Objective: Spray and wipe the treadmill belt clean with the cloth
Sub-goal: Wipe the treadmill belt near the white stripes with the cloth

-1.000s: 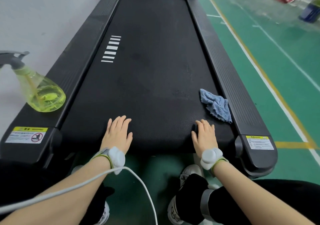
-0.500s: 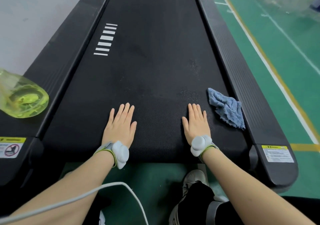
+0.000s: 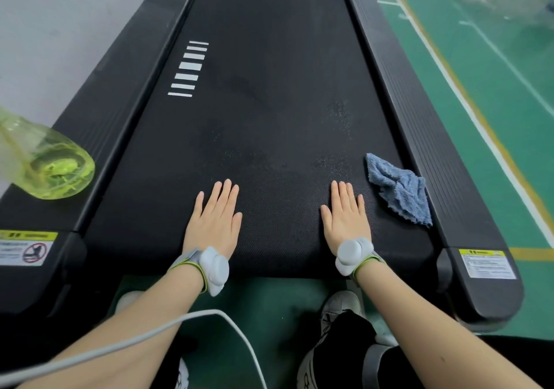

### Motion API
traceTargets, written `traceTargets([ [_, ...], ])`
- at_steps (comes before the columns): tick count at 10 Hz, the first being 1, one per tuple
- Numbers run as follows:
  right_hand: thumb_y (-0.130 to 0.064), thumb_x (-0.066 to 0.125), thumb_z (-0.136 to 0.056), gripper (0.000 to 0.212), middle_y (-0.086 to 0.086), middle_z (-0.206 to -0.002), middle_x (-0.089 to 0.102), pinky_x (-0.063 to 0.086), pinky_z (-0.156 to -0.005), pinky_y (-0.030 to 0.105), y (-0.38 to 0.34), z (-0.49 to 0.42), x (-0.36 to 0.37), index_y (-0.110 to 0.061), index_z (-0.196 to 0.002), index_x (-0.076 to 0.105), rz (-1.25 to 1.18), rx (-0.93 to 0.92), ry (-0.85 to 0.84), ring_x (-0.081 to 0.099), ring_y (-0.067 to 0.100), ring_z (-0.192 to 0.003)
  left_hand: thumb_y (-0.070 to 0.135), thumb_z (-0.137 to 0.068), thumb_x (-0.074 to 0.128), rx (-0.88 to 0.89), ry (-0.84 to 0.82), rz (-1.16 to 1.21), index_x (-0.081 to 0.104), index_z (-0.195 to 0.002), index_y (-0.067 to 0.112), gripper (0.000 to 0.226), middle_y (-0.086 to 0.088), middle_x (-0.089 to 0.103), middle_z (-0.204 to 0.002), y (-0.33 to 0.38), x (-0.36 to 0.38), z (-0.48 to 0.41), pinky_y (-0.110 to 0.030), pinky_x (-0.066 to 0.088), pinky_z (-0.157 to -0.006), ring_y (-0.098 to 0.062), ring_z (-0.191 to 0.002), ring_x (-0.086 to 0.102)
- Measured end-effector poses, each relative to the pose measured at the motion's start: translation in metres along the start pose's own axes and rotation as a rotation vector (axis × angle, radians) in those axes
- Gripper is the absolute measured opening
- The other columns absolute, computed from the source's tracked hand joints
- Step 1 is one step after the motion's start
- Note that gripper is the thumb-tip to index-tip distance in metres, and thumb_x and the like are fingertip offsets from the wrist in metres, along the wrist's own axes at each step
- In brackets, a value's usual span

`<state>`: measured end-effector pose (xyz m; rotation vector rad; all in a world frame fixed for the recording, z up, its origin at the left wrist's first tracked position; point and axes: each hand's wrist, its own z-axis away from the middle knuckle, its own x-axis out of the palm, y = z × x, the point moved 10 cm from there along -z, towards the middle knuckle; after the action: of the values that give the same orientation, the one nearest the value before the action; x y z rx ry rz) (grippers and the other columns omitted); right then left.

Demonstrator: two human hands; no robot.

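Observation:
The black treadmill belt (image 3: 269, 103) runs away from me, with fine droplets speckling it near its right side. My left hand (image 3: 217, 217) lies flat on the belt's near end, fingers straight. Flat on the belt as well, my right hand (image 3: 346, 211) rests a short way to the right. A crumpled blue cloth (image 3: 400, 190) sits on the belt just right of my right hand, apart from it. The yellow-green spray bottle (image 3: 51, 163) stands on the left side rail, its head cut off by the frame edge.
Black side rails (image 3: 419, 112) flank the belt, with warning stickers (image 3: 487, 264) on their rear end caps. Green floor with white and yellow lines lies to the right. A grey wall is on the left. My shoe (image 3: 341, 307) and a white cable (image 3: 209, 316) are below.
Both hands have slid forward along the belt from its rear edge, staying flat. The view has shifted forward and down, so the bottle's spray head has left the frame.

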<state>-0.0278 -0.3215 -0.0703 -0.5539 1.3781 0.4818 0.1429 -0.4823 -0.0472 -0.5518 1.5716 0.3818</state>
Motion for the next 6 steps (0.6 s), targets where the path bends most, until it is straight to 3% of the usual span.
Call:
traceTargets([
  [6,-0.046,-0.020,-0.074,0.087,0.003,-0.159,0.006,-0.003,-0.118,0.035,0.000,0.039,0.002,-0.013,-0.151,0.003,0.031,0.015,0.032,-0.001,0.017,-0.147,0.030,-0.093,0.022,-0.026,0.077,0.036,0.054,-0.132,0.005,0.056,-0.012,0.053,-0.138,0.002,0.000,0.037,-0.041,0.023,-0.106,-0.029,-0.126,0.053],
])
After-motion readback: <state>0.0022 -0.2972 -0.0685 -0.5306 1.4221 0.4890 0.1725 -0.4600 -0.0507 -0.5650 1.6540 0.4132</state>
